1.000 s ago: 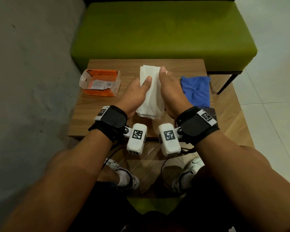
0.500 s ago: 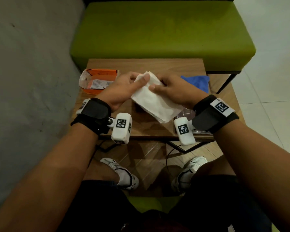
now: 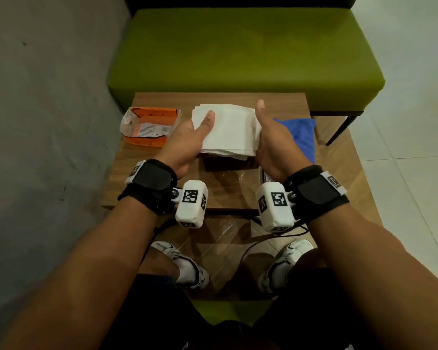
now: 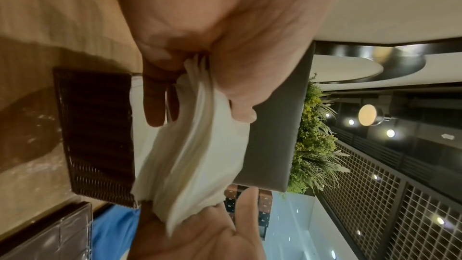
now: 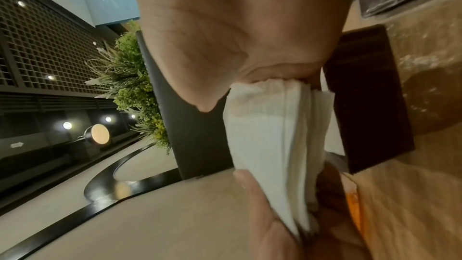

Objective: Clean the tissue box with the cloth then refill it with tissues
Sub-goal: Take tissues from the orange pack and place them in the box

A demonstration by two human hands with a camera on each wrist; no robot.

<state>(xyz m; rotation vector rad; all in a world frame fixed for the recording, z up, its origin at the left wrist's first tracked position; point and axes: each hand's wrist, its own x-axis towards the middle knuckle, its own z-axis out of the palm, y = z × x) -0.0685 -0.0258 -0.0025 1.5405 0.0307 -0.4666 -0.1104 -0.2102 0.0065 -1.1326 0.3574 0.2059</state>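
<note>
While the left hand (image 3: 185, 137) and right hand (image 3: 276, 140) clasped opposite edges of the tissue stack (image 3: 228, 130), thumbs above and fingers beneath, it hung flat over the dark tissue box (image 4: 96, 135) on the bench (image 3: 228, 188), apparently aligned for insertion.

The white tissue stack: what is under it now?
Under the white tissue stack held by both hands sits the dark woven tissue box on the wooden table; its inside is hidden.
</note>
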